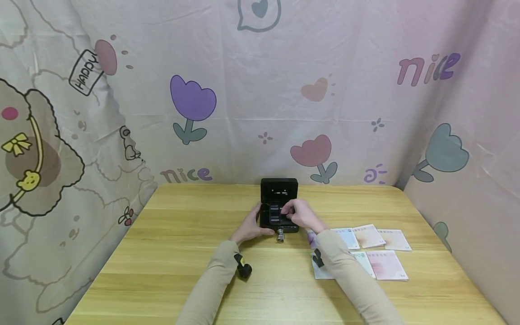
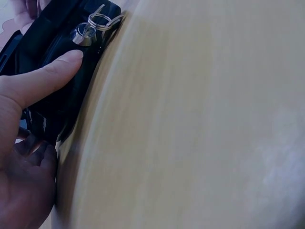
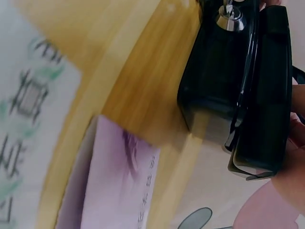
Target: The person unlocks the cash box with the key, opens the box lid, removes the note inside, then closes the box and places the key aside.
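Observation:
A black cash box (image 1: 290, 229) stands on the table with its lid (image 1: 279, 188) raised at the back. My left hand (image 1: 248, 227) grips the box's left side, its thumb (image 2: 57, 76) along the front face and the other fingers at the side. A silver lock (image 2: 84, 35) with a key and ring is on the front. Inside the box opening is a black tray (image 1: 275, 214), which in the right wrist view stands up above the box's edge. My right hand (image 1: 302, 214) is over the right half of the box, its curled fingers pinching the tray; their tips are partly hidden.
Several printed, pastel-coloured paper notes (image 1: 387, 265) lie in two rows at the right of the wooden table (image 1: 162, 271), partly under the right forearm. A purple note (image 3: 119, 176) lies close to the box. A patterned cloth (image 1: 260, 90) hangs behind the table.

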Tool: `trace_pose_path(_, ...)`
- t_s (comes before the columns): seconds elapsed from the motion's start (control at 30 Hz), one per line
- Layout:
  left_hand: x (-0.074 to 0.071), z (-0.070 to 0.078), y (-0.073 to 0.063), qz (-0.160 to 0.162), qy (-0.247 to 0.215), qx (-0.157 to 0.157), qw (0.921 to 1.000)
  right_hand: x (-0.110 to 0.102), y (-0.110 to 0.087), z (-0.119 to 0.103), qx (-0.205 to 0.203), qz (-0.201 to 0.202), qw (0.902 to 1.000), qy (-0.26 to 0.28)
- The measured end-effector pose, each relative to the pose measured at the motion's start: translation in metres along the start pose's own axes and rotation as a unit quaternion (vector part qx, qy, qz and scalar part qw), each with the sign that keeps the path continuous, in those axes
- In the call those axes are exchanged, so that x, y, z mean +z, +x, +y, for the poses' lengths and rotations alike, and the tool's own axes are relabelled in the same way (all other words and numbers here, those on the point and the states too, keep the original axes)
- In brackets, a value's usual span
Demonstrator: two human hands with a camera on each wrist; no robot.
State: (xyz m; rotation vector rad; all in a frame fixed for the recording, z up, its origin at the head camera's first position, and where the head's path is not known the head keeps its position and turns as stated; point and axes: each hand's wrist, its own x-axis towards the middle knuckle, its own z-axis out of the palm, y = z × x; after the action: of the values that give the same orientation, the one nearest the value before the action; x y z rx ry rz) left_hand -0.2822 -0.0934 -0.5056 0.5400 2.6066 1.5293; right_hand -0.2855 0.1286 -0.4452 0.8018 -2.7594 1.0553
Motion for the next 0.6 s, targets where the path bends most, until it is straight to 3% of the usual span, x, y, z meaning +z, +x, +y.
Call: trace_pose_path(0.6, 0.000, -0.001, 0.000, 0.002, -0.010, 0.000, 1.0000, 0.011, 0.014, -0.001, 0.010, -0.006, 0.9999, 0.001)
